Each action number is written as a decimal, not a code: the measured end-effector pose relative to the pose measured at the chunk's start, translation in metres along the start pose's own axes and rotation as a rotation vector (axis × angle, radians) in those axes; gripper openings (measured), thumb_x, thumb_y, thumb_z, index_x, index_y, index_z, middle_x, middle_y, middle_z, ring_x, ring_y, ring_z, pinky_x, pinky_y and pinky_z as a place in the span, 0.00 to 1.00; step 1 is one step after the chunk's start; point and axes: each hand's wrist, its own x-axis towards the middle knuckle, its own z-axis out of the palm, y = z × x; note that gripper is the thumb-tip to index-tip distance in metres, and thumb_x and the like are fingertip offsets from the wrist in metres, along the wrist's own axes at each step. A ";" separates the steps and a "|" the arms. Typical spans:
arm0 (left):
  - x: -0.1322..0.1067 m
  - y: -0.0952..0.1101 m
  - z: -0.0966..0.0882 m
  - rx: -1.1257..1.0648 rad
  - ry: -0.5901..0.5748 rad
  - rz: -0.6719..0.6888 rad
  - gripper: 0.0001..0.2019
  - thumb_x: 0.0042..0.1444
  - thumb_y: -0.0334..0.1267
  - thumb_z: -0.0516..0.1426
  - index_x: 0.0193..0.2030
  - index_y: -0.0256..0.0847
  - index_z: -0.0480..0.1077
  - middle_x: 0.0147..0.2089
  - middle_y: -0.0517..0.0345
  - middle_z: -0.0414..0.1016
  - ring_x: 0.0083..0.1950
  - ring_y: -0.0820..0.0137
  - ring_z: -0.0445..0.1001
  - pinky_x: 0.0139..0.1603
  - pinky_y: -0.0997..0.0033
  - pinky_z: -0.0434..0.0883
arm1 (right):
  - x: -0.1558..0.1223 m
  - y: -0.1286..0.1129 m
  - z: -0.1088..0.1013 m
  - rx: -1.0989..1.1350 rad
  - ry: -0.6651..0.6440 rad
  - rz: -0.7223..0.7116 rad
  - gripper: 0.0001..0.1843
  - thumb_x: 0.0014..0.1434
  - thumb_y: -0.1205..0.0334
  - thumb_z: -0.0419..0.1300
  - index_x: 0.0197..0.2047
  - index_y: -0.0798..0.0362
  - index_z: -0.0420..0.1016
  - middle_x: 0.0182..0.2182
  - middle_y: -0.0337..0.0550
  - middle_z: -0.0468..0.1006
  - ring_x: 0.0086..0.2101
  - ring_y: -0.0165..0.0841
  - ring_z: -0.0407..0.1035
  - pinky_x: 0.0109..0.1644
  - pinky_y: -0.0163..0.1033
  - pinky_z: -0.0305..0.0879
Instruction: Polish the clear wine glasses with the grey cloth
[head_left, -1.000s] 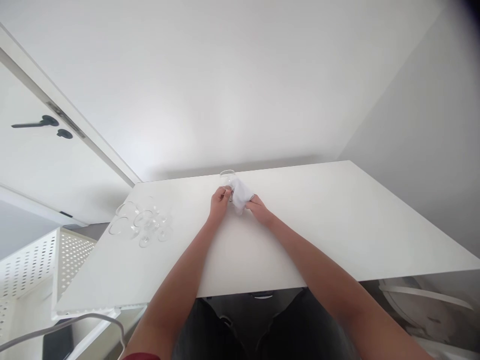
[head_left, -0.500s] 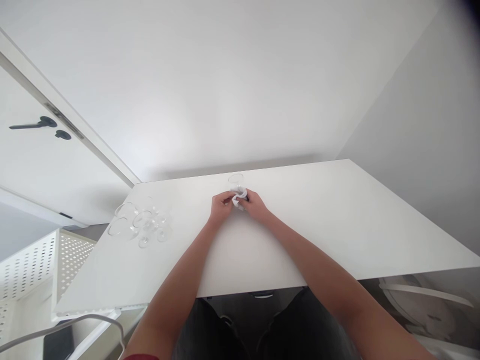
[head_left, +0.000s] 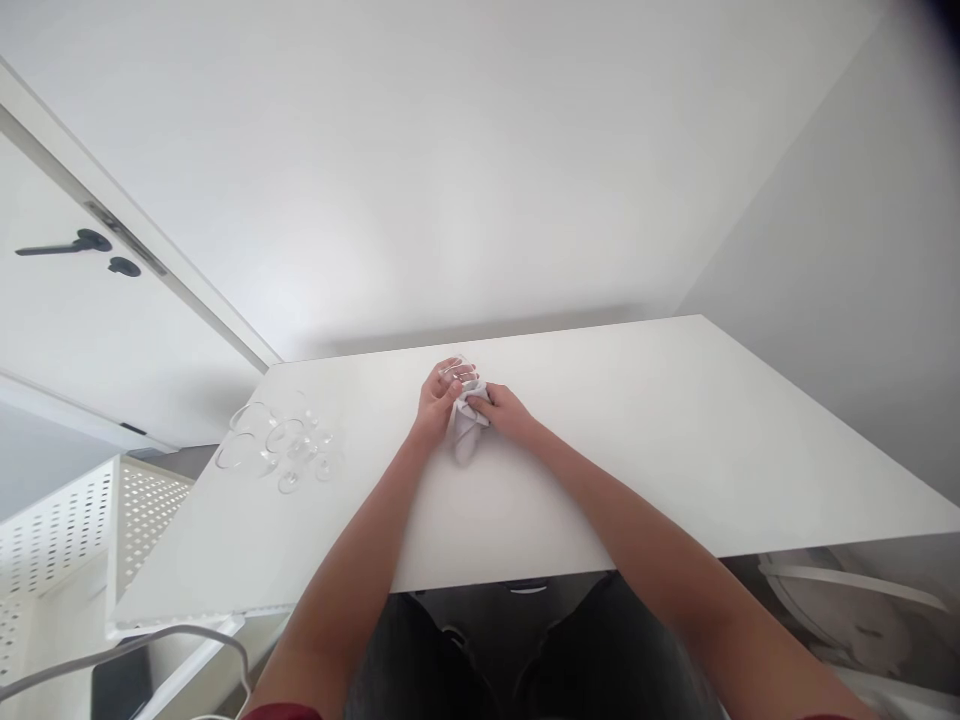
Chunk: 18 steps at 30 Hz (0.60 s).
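Observation:
Over the middle of the white table, my left hand (head_left: 437, 397) is closed around the bowl of a clear wine glass (head_left: 463, 370). The fingers show through the glass. My right hand (head_left: 504, 405) pinches a white cloth (head_left: 468, 430) against the lower part of the glass, and the cloth hangs down toward me. The glass's stem and foot are hidden by the cloth and fingers. On the left of the table stands a cluster of several clear stemmed glasses (head_left: 286, 438), apart from both hands.
The white table (head_left: 615, 440) runs along a wall. A door with a dark handle (head_left: 64, 245) is at the left. White perforated shelving (head_left: 56, 545) and a grey cable (head_left: 135, 638) lie at the lower left. A chair (head_left: 855, 590) is at the lower right.
My left hand has shifted up from the glass's lower part to its bowl. The cloth, bunched before, now hangs loose below my right hand. The glass has moved slightly left.

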 end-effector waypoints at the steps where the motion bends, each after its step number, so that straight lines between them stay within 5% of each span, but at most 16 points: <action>1: 0.000 -0.001 -0.001 0.023 0.027 0.021 0.31 0.53 0.52 0.72 0.59 0.43 0.70 0.60 0.41 0.78 0.58 0.54 0.79 0.61 0.50 0.73 | 0.000 -0.001 0.002 -0.092 0.036 -0.031 0.19 0.53 0.43 0.69 0.32 0.50 0.76 0.27 0.37 0.76 0.30 0.33 0.65 0.35 0.38 0.61; 4: 0.001 -0.002 -0.003 0.059 0.035 0.050 0.30 0.54 0.53 0.71 0.59 0.44 0.70 0.58 0.42 0.78 0.59 0.53 0.79 0.61 0.50 0.73 | -0.002 -0.001 0.002 -0.096 0.070 -0.031 0.19 0.55 0.41 0.67 0.34 0.50 0.76 0.27 0.37 0.76 0.30 0.33 0.65 0.36 0.39 0.61; 10: 0.000 0.005 -0.003 -0.012 -0.105 0.010 0.31 0.56 0.59 0.67 0.59 0.41 0.73 0.60 0.39 0.77 0.61 0.50 0.78 0.62 0.48 0.73 | -0.007 -0.003 -0.010 0.302 -0.223 0.221 0.25 0.50 0.38 0.71 0.32 0.53 0.76 0.26 0.42 0.75 0.28 0.34 0.67 0.33 0.39 0.63; 15: 0.003 0.002 -0.007 0.024 0.028 0.013 0.31 0.51 0.52 0.73 0.57 0.42 0.72 0.60 0.39 0.78 0.58 0.51 0.80 0.63 0.45 0.72 | -0.004 -0.003 -0.004 -0.071 -0.005 -0.009 0.19 0.55 0.42 0.68 0.34 0.50 0.77 0.28 0.39 0.76 0.31 0.34 0.66 0.37 0.39 0.62; 18: 0.003 0.000 -0.008 0.041 0.038 0.030 0.30 0.51 0.52 0.72 0.57 0.43 0.72 0.59 0.40 0.78 0.61 0.49 0.79 0.64 0.45 0.72 | -0.001 0.001 0.000 -0.110 0.039 -0.019 0.20 0.58 0.41 0.63 0.31 0.50 0.75 0.26 0.38 0.75 0.30 0.34 0.65 0.38 0.40 0.61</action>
